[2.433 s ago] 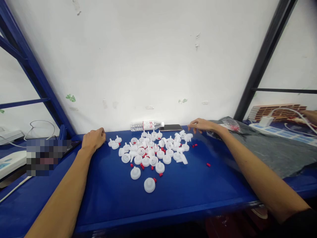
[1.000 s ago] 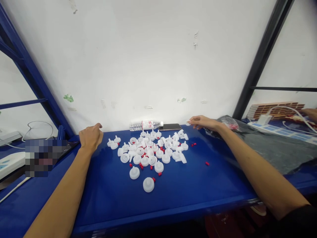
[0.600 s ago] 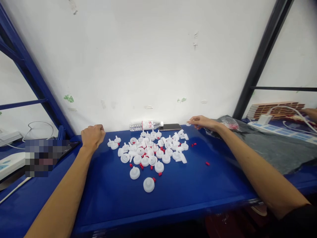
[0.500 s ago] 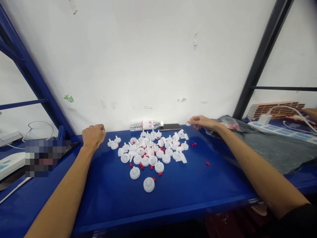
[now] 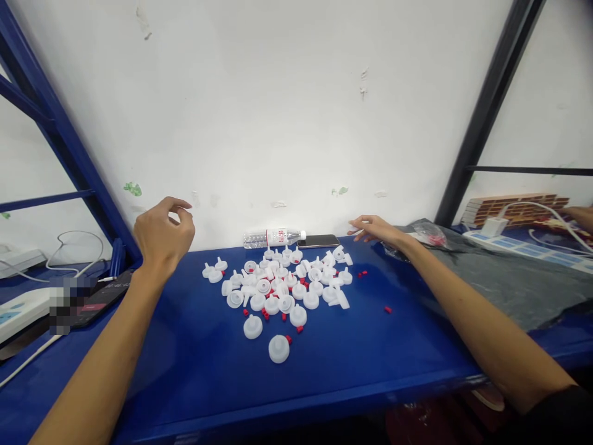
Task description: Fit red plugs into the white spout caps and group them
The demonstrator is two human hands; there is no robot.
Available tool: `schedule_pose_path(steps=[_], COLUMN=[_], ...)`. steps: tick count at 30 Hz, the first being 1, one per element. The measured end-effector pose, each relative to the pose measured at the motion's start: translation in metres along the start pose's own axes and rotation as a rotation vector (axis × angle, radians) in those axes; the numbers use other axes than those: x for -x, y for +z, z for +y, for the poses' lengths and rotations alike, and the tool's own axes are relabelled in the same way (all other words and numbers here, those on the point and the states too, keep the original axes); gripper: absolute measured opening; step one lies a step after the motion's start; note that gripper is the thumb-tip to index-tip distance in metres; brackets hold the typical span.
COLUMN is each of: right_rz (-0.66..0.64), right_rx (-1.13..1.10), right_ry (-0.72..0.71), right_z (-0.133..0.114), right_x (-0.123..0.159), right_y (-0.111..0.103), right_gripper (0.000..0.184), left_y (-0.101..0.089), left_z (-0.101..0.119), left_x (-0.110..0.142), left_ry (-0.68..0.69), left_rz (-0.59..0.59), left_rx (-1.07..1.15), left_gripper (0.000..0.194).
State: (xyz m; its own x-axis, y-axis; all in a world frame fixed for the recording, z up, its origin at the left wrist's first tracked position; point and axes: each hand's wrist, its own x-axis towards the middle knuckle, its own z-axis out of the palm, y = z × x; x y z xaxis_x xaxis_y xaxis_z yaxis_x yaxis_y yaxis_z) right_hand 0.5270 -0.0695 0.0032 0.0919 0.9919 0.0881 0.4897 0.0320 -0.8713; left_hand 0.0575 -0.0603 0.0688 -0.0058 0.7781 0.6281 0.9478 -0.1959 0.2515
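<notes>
The left hand (image 5: 162, 233) is raised near the desk's (image 5: 208, 377) far left corner, fingers (image 5: 175, 202) arched above the thumb. The right hand (image 5: 374, 228) hangs low by the far edge, arm (image 5: 472, 315) outstretched

Looks like a small-parts workshop: I'm at a glossy blue worktop (image 5: 352, 364) with a heap of white plastic nozzle caps (image 5: 279, 288), small red plastic pieces (image 5: 300, 329) scattered around. Left of the heap: blue metal upright (image 5: 86, 167), white power strip (image 5: 25, 309). Right of it: dark metal upright (image 5: 486, 117), white-and-blue power strip (image 5: 523, 248), another person's hand (image 5: 582, 216). Behind: scuffed white wall (image 5: 273, 117).
</notes>
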Motion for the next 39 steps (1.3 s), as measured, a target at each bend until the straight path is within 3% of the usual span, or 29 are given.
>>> schedule_pose_path(steps=[2,4,8,11,13,15,19,24,30,33,39], right_rz=[0.031,0.067,0.135,0.221,0.257,0.203,0.021,-0.184,-0.407,-0.479,-0.298], right_rx=[-0.015,-0.024,-0.035,0.001,0.029,0.09,0.14,0.01,0.124,0.17,0.158], right_ry=[-0.019,-0.045,-0.19,-0.436,-0.492,-0.492,-0.388,-0.233,-0.245,-0.322,-0.308], right_z=[-0.003,-0.012,-0.055,-0.094,-0.108,-0.109,-0.083,-0.059,-0.056,-0.061,-0.085], right_x=[0.0,0.002,0.024,0.062,0.095,0.129,0.178,0.202,0.216,0.217,0.213], right_y=[0.0,-0.003,-0.01,0.0,0.017,0.039,0.085,0.132,0.183,0.193,0.183], right_gripper=[0.044,0.048,0.05,0.044,0.045,0.045,0.04,0.039,0.049,0.048,0.041], left_y=[-0.012,-0.016,-0.002,0.013,0.018,0.021,0.024,0.031,0.033,0.029,0.02], left_z=[0.012,0.014,-0.001,-0.01,-0.01,-0.007,-0.003,-0.003,-0.003,-0.002,-0.001], left_x=[0.025,0.062,0.137,0.164,0.166,0.161,0.152,0.149,0.15,0.152,0.152], left_ry=[0.065,0.147,0.187,0.19,0.203,0.211,0.217,0.266,0.265,0.252,0.247], left_rz=[-0.017,-0.121,-0.457,-0.513,-0.521,-0.523,-0.535,-0.55,-0.529,-0.515,-0.521], left_rx=[0.043,0.08,0.136,0.149,0.15,0.143,0.125,0.15,0.15,0.147,0.133], left_gripper=[0.049,0.038,0.036,0.037,0.038,0.038,0.038,0.037,0.033,0.034,0.04])
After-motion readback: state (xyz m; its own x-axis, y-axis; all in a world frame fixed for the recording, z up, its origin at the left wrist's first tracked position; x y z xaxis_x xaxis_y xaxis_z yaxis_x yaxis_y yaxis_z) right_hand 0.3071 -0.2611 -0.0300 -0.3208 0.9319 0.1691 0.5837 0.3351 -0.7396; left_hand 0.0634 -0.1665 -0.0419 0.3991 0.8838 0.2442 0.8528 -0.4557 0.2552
